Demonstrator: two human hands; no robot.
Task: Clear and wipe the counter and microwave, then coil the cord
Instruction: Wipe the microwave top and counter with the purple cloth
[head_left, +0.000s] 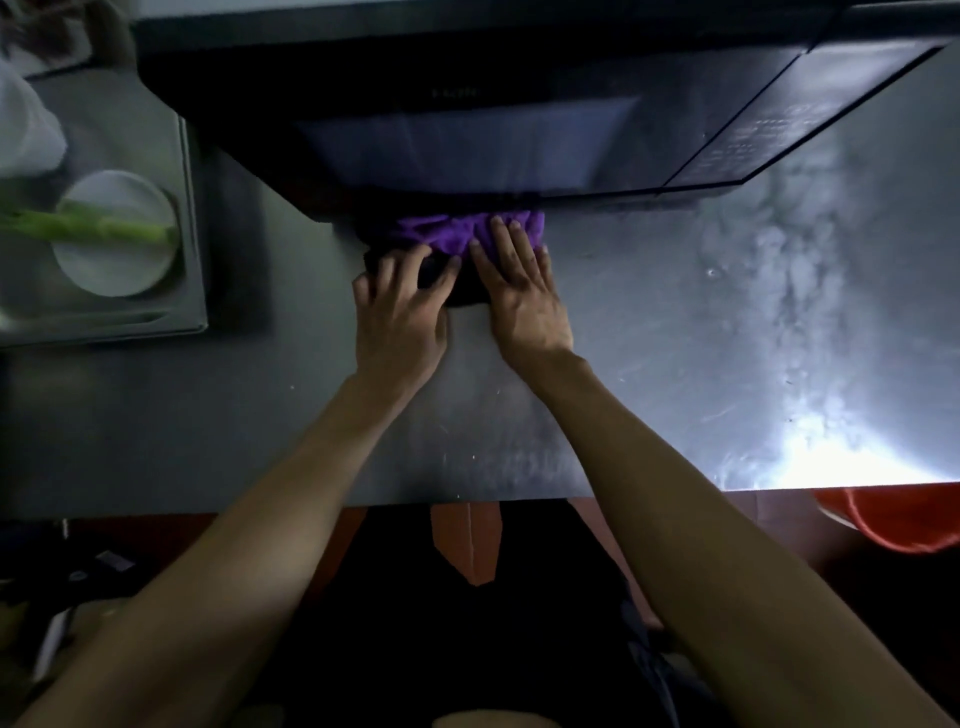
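Observation:
A purple cloth (447, 234) lies bunched on the steel counter (675, 338), right against the front foot of the black microwave (467, 140). My right hand (519, 291) lies flat with straight fingers pressing on the cloth's right part. My left hand (400, 306) is beside it, fingers spread and bent, fingertips on a dark patch at the cloth's near edge. The microwave door is closed. No cord is in view.
A metal tray (192, 234) at the left holds a white plate (114, 234) with a green vegetable stalk (88, 228) across it. An orange bucket (893, 519) sits below the counter's front edge at right. Bright glare covers the counter's right side.

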